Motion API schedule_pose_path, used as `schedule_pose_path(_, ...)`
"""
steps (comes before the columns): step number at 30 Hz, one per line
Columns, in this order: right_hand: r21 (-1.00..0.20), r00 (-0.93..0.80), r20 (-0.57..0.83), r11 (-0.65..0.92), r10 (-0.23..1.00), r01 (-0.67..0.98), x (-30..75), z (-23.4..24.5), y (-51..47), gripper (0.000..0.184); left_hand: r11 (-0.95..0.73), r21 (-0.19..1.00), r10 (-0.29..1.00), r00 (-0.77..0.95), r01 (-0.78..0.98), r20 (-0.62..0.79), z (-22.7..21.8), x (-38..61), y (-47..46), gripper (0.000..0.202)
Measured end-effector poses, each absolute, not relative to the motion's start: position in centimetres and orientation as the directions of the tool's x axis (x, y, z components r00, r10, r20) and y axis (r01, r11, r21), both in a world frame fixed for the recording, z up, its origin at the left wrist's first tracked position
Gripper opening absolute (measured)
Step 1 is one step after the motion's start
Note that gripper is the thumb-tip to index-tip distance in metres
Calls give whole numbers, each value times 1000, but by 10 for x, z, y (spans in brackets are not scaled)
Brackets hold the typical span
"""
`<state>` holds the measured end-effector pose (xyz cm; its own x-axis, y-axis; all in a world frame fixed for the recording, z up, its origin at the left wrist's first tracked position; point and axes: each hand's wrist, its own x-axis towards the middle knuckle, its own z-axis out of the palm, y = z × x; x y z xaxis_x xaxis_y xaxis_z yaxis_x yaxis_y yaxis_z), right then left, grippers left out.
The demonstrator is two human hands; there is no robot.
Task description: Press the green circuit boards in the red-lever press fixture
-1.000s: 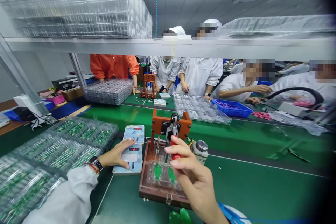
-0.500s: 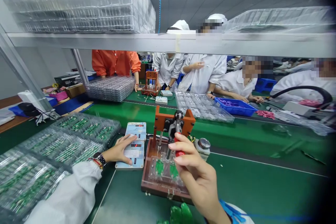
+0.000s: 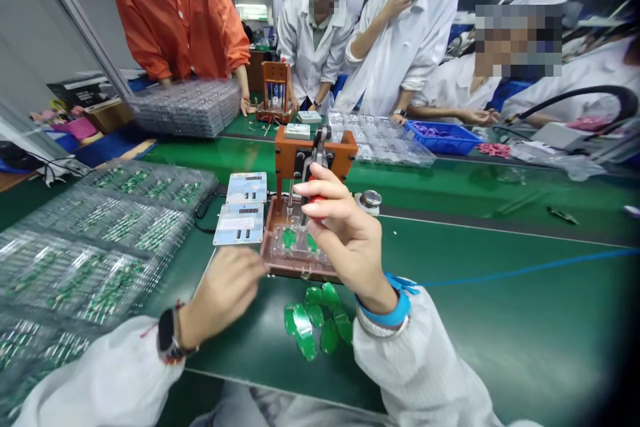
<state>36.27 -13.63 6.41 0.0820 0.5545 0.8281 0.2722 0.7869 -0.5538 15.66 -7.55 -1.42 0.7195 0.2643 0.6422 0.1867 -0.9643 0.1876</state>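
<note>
My right hand (image 3: 350, 233) is closed round the red handle (image 3: 316, 199) of a toggle clamp on an orange and brown test fixture (image 3: 287, 153). Under the clamp, green circuit boards (image 3: 289, 238) sit in a clear plate, partly covered by my fingers. My left hand (image 3: 227, 290), smeared by motion, hovers at the fixture's front left corner, below two small meter boxes (image 3: 239, 223) (image 3: 247, 187) with dark displays. Several loose green boards (image 3: 304, 330) lie in a heap on the green table in front of the fixture.
Clear trays of green boards (image 3: 120, 227) cover the left side. A small jar (image 3: 371, 200) stands right of the fixture, and a blue cord (image 3: 525, 267) runs right from my wristband. Co-workers (image 3: 190, 33) stand opposite, near stacked trays (image 3: 190, 107) and a blue basket (image 3: 440, 137).
My left hand has left the meter boxes and come nearer to me. Their red digits have gone dark. My right hand keeps the handle. The view has tipped downward, showing more loose boards.
</note>
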Motion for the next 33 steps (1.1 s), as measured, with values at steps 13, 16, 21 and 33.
schedule_pose_path(13, -499, 110, 854, 741, 508, 450, 359, 67, -146, 30, -590, 701, 676, 720, 400, 158, -106, 170, -157, 51)
schedule_pose_path(16, -416, 158, 898, 673, 412, 611, 350, 50, -173, 26, -585, 707, 689, 704, 398, 173, -109, 161, -154, 46)
schedule_pose_path(21, -283, -242, 471, 405, 848, 869, 331, -26, -222, 19, -578, 717, 712, 671, 389, 210, -112, 146, -152, 38)
schedule_pose_path(33, -284, -184, 117, 210, 976, 935, 334, -81, -210, 31, -576, 720, 723, 652, 386, 229, -105, 140, -153, 32)
